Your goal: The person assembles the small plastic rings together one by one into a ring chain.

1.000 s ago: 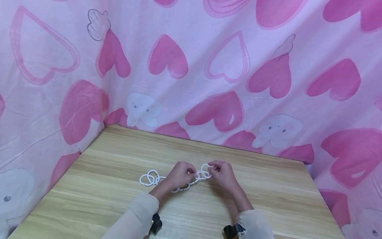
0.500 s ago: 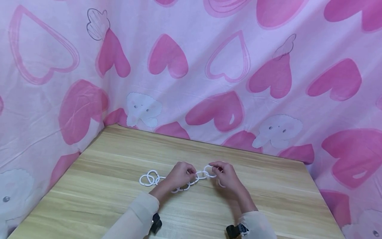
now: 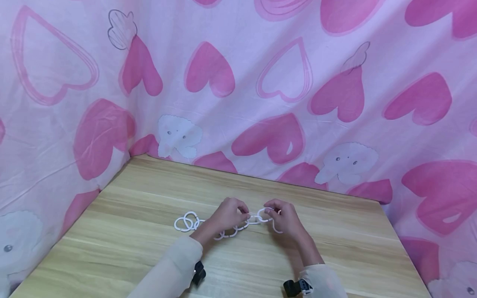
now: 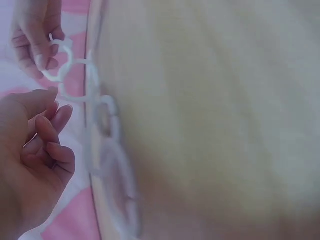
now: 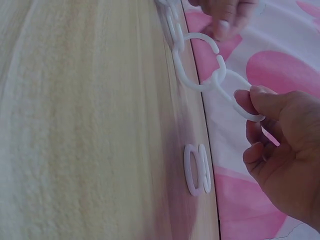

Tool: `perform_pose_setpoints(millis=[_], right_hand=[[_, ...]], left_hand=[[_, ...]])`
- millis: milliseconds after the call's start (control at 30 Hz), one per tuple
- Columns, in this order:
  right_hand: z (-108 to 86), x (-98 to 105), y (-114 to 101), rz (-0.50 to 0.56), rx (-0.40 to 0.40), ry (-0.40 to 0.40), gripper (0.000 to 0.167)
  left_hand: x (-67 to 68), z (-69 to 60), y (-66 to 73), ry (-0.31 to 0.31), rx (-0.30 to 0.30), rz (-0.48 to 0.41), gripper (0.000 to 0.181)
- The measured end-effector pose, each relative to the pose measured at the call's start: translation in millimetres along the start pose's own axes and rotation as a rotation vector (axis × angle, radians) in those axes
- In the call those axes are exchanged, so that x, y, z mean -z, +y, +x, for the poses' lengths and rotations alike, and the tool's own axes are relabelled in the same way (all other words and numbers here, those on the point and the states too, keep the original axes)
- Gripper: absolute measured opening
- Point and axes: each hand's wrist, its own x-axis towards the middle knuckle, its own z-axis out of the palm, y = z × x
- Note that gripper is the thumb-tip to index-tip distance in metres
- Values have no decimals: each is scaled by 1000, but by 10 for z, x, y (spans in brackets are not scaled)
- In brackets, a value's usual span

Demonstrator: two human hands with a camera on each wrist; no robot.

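Observation:
A chain of white plastic C-shaped links (image 3: 191,214) runs across the table to between the two hands. My right hand (image 3: 286,219) pinches the end link (image 5: 231,98) between thumb and fingers; this link hooks through a larger-looking link (image 5: 179,70) whose gap shows in the right wrist view. Close to that gap is my left hand (image 3: 232,214), fingers loosely bent; in the right wrist view its fingertips look apart from the ring. Part of the chain lies hidden behind the left hand and forearm.
Two loose white links (image 5: 194,170) lie on the wooden table (image 3: 149,256) by my right hand; one is partly covered in the head view. A pink heart-patterned cloth (image 3: 238,103) hangs behind and left of the table. Each wrist wears a black camera (image 3: 199,273).
My right hand has moved slightly right with the end link, showing a loose link beneath it. My left hand, earlier pinching the chain, has lifted and shifted slightly right, its fingers loosened.

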Motion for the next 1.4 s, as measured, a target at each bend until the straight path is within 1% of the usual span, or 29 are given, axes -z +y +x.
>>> perform_pose_setpoints(millis=[100,167,267,400,533,667,767,833,967,1167,1333,1400], right_hand=[[1,8,7,-7,18,11,13],[1,10,11,-3,27,14,12],[-2,10,9,11,30,14,9],[-5,8,-1,16,44,18,8],[1,28,5,23,52,23,8],[24,85,71,66,16,62,13],[69,148,183,85,-26,106,17],[103,195,266,97,-63,111,19],[191,279,431,60,-103,111,19],[336,369,643,-125,-37,67,16],[413,401,716,-176,-60,16,12],[428,402,724,-195,-49,-5,12]], left_hand=[[8,67,81,2,-34,23,6],[-5,108,123,-3,-45,28,6],[-42,160,157,-8,-68,14,7],[-84,201,183,-26,-59,-34,8],[-104,208,204,-40,-27,-65,8],[-113,194,213,-39,2,-85,8],[-118,174,206,-34,-2,-102,8],[-121,159,198,-27,-5,-114,8],[-129,140,171,-7,-7,-138,9],[-132,124,159,8,-1,-156,8],[-142,126,159,6,19,-155,8],[-149,128,157,4,23,-149,8]])
